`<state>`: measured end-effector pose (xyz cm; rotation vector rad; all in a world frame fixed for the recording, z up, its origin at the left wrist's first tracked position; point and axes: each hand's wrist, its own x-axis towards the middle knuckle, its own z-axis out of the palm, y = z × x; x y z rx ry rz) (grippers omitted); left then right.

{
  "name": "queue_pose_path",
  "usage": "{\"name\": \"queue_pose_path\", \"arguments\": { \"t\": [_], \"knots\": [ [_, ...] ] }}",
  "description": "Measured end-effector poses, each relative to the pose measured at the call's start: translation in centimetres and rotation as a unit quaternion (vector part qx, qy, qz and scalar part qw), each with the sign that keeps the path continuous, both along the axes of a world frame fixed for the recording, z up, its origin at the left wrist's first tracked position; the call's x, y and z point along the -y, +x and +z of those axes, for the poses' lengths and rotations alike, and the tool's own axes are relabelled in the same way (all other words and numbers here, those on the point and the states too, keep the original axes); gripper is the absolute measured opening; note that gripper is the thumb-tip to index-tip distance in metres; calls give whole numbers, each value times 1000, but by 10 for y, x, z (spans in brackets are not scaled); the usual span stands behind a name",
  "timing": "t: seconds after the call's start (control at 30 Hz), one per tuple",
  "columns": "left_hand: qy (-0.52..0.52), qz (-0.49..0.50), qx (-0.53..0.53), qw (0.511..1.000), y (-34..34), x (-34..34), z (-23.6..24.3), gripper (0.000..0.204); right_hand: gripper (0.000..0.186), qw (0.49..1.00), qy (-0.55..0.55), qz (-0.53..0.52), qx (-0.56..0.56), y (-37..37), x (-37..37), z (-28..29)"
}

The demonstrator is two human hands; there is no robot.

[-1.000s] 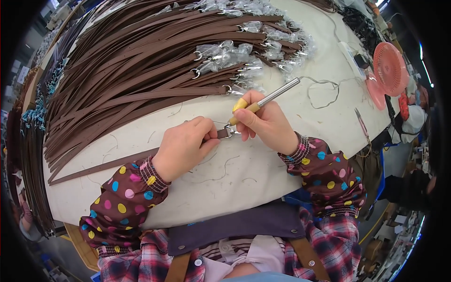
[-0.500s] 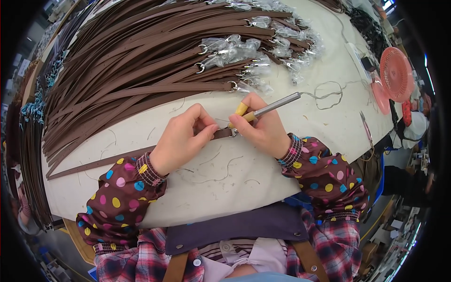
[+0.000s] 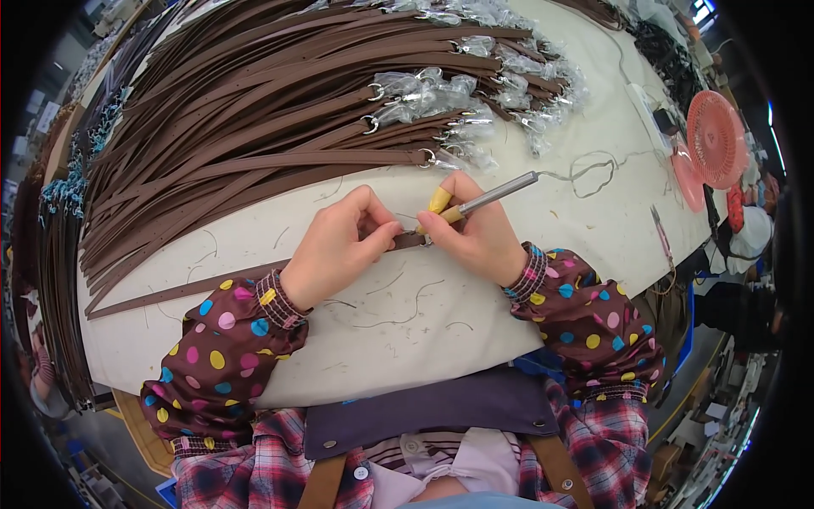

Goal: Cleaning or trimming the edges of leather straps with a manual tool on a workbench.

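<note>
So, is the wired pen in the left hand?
No, the right hand grips the wired pen, while the left hand is at the brown strap.

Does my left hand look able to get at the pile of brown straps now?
Probably yes: the pile lies just beyond your left hand, nothing bulky on the pale tabletop between, though it seems busy at a nearer strap.

One corded tool (image 3: 500,188), two sleeves (image 3: 225,343) (image 3: 585,327)

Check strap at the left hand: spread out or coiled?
Spread out: the brown strap runs in one long line across the white tabletop, partly hidden by the left hand.
</note>
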<state>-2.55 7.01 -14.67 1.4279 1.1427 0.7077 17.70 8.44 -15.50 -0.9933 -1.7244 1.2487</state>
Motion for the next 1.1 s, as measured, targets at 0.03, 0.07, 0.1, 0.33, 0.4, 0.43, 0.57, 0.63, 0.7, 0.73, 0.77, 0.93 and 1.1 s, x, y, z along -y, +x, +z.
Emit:
{"name": "queue_pose_path", "arguments": {
  "t": [0.03, 0.07, 0.1, 0.33, 0.4, 0.43, 0.57, 0.63, 0.7, 0.73, 0.77, 0.93, 1.1],
  "knots": [
    [0, 1, 4, 1000, 0, 0, -1, 15, 23, 1000, 0, 0, 0, 0, 0, 0],
    [1, 1, 4, 1000, 0, 0, 0, 15, 23, 1000, -1, -1, 1, 0, 0, 0],
    [0, 1, 2, 1000, 0, 0, 1, 15, 23, 1000, -2, -3, 2, 0, 0, 0],
    [16, 12, 7, 1000, 0, 0, 0, 14, 24, 1000, -8, 0, -11, 0, 0, -2],
    [12, 5, 0, 1000, -1, 0, 0, 14, 25, 1000, -11, 2, -2, 0, 0, -1],
    [9, -3, -8, 1000, -1, 0, 0, 14, 25, 1000, -11, 3, -2, 0, 0, -1],
    [21, 10, -7, 1000, 1, 0, 0, 14, 25, 1000, -3, 0, 1, 0, 0, -1],
    [23, 11, -1, 1000, 1, 0, 0, 14, 25, 1000, -5, -2, 3, 0, 0, 0],
    [20, 10, -4, 1000, 1, 0, 0, 14, 25, 1000, -3, -1, 5, 0, 0, -1],
    [16, 9, -7, 1000, 1, -1, 1, 14, 25, 1000, -3, -1, 5, 0, 0, -1],
    [17, 9, -8, 1000, 1, 0, 1, 14, 25, 1000, -5, 1, 2, 0, 0, -1],
    [1, 2, -2, 1000, 1, 0, 0, 14, 25, 1000, 0, 4, 5, 0, 0, 0],
    [11, 15, -4, 1000, 1, 0, 1, 14, 24, 1000, 6, 4, 18, 0, -1, 2]
  ]
}}
